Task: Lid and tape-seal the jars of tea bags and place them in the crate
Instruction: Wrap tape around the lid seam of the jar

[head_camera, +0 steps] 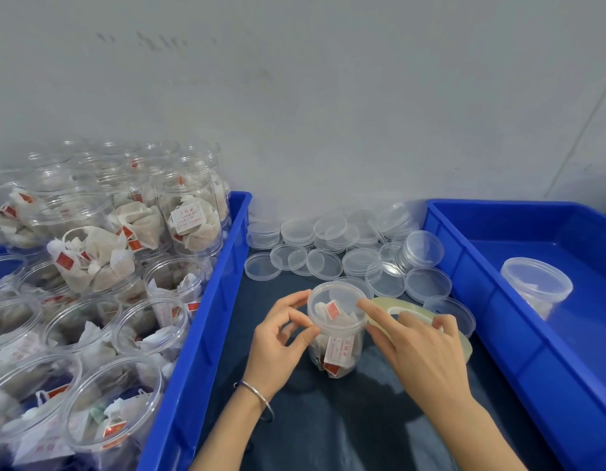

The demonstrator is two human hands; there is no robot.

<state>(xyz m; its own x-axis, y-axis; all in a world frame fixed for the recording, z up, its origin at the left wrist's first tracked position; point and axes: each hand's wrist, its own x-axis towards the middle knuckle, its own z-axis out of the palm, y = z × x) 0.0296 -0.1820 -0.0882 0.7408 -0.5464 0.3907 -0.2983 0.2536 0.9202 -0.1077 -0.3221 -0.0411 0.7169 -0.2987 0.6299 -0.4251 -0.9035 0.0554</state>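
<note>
The right hand (427, 355) lies nearest the camera, its forearm running in from the lower right. Its index finger is stretched out with the tip pressed on the edge of the lid (337, 309), while the other fingers curl round a roll of clear tape (410, 312) that sits under the palm. The left hand (281, 338) is opposite it, thumb and forefinger pinching the lid's rim from the other side, the remaining fingers loosely bent; a thin bracelet (257, 394) circles its wrist.

Between the two hands stands the jar (335, 348), upright on the dark mat (329, 419), lid on, with tea bags and red-and-white tags showing through its clear wall. Whether any tape is yet stuck to it cannot be told.

Just beyond the grip, towards the wall, loose clear lids (346, 253) lie scattered and stacked on the mat, some flat, some leaning.

To the right of the right hand is a blue crate (498, 300), and inside it, well apart from the hands, one lidded jar (536, 283) stands tilted.

To the left of the left hand a second blue crate (199, 334) is packed with open jars (91, 266) of tea bags, some stacked on others, none lidded as far as can be seen.
</note>
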